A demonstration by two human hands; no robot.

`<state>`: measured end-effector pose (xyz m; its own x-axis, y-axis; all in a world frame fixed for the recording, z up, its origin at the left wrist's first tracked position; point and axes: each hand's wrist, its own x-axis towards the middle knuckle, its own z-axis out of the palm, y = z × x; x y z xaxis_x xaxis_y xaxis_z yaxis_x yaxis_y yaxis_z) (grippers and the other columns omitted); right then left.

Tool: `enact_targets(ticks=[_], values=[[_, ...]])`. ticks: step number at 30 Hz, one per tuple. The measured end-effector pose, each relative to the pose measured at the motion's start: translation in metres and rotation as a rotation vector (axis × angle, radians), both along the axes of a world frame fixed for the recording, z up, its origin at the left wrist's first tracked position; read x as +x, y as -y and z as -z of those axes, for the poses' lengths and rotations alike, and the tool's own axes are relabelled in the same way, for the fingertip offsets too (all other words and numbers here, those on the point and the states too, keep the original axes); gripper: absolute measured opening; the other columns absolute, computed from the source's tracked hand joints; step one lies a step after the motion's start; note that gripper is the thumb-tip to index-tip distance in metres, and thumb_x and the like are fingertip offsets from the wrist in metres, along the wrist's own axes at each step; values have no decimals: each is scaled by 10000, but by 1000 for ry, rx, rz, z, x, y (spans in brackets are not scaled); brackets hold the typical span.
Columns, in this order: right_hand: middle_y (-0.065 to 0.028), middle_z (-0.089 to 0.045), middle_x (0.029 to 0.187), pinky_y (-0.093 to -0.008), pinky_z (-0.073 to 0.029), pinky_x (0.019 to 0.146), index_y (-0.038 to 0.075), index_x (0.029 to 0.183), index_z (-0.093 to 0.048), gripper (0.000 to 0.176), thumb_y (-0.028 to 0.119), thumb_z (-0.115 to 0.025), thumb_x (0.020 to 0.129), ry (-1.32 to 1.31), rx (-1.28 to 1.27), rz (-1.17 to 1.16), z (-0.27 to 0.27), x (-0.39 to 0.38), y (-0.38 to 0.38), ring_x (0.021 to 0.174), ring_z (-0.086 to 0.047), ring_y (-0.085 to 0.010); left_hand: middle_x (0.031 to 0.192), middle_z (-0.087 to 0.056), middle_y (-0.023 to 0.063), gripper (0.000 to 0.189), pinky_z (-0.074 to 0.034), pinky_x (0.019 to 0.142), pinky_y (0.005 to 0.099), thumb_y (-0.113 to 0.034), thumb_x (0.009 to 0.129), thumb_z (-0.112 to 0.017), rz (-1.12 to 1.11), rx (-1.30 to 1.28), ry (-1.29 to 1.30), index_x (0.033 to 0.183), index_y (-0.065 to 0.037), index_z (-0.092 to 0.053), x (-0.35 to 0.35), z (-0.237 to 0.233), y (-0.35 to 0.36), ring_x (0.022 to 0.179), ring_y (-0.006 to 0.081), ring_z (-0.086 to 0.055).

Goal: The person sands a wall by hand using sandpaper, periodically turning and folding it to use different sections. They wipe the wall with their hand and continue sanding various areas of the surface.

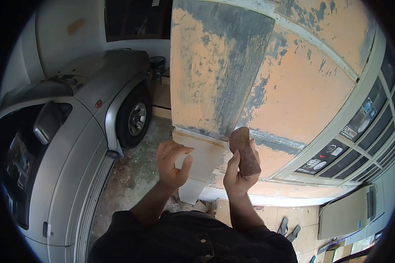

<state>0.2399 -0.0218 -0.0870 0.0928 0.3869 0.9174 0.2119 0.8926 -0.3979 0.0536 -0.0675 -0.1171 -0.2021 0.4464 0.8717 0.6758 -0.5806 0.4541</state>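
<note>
My right hand (pixel 236 175) grips a curved, reddish-brown sheet of sandpaper (pixel 242 151), thumb on its near face and fingers mostly hidden behind it. To the left, my left hand (pixel 173 163) is raised with nothing in it, its fingers bent and apart from the thumb. Both hands are in front of a pillar (pixel 206 79) whose orange paint is worn through to dark grey patches. Right of the pillar, the wall (pixel 298 87) has orange panels with similar scraped spots. The sandpaper appears in front of the pillar's lower right edge; whether it touches cannot be made out.
A silver car (pixel 70 127) is parked at the left on a stained concrete floor (pixel 136 168). A barred window (pixel 360 127) with stickers lies to the right. Sandals (pixel 289 228) rest on the tiles at lower right, near a beige cabinet-like object (pixel 344 215). A dark bucket (pixel 157 63) stands behind the car.
</note>
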Motion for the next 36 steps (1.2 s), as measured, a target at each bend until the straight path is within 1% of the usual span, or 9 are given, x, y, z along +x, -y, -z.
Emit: enact_targets(ticks=[5,6,7,10,14,18,23,30,36], values=[[-78,-722,1200,-394,-364,929,97,1308,-721,460,-7,-693,861,314,224,662,-75,-33,18,884,-556,-248,1120,-674,144,246,-456,945,450,-180,923,-707,-23,169,-40,1119,-33,-714,-38,-25,-35,1031,327,-591],[-19,-717,1286,-455,-280,1065,140,1317,-719,451,75,-700,871,351,235,727,-75,-44,13,1117,-598,-291,1208,-630,180,333,-439,982,456,-195,954,-675,-37,206,-67,1222,0,-650,-43,-27,-40,1098,339,-573],[-19,-717,1286,-455,-280,1065,140,1317,-719,451,75,-700,871,347,237,764,-77,-55,7,1117,-598,-291,1296,-585,217,422,-422,1019,463,-210,985,-643,-51,237,-91,1325,33,-587,-48,-27,-45,1165,351,-554],[-40,-660,1430,-556,-119,1204,104,1363,-680,513,50,-654,853,601,170,789,-70,-88,-15,1543,-327,-387,1416,-506,266,550,-392,1084,510,-221,1013,-598,112,204,-65,1454,71,-445,-63,-23,-63,1267,398,-516],[-44,-549,1557,-691,141,1169,117,1458,-605,577,127,-594,881,624,7,837,-33,-125,-13,1553,-231,-488,1449,-483,312,605,-400,1110,553,-248,1027,-583,359,170,21,1496,83,-393,-73,5,-88,1329,458,-501],[18,-515,1588,-711,257,1105,197,1535,-537,621,202,-604,918,632,25,939,-67,-137,-19,1576,-133,-495,1483,-394,347,646,-413,1102,553,-289,1057,-549,343,195,16,1518,105,-327,-62,20,-103,1332,485,-473],[40,-499,1599,-705,255,1109,235,1564,-501,680,162,-646,903,522,227,949,-191,-168,-29,1591,-119,-454,1497,-362,330,638,-416,1096,557,-280,1066,-526,352,164,-70,1521,112,-314,-69,10,-100,1371,464,-417],[36,-522,1580,-711,221,1120,274,1536,-536,622,218,-686,935,536,-26,973,-101,-162,-20,1598,-79,-447,1570,-286,345,687,-336,1149,582,-383,1086,-361,478,204,3,1552,109,-249,-75,-4,-105,1416,483,-378],[20,-547,1555,-710,183,1148,251,1548,-515,563,289,-653,1003,405,150,1029,-189,-171,-37,1595,-113,-420,1548,-346,354,776,-364,1125,587,-531,1095,-150,390,443,-128,1553,87,-255,-80,-13,-118,1370,471,-451]])
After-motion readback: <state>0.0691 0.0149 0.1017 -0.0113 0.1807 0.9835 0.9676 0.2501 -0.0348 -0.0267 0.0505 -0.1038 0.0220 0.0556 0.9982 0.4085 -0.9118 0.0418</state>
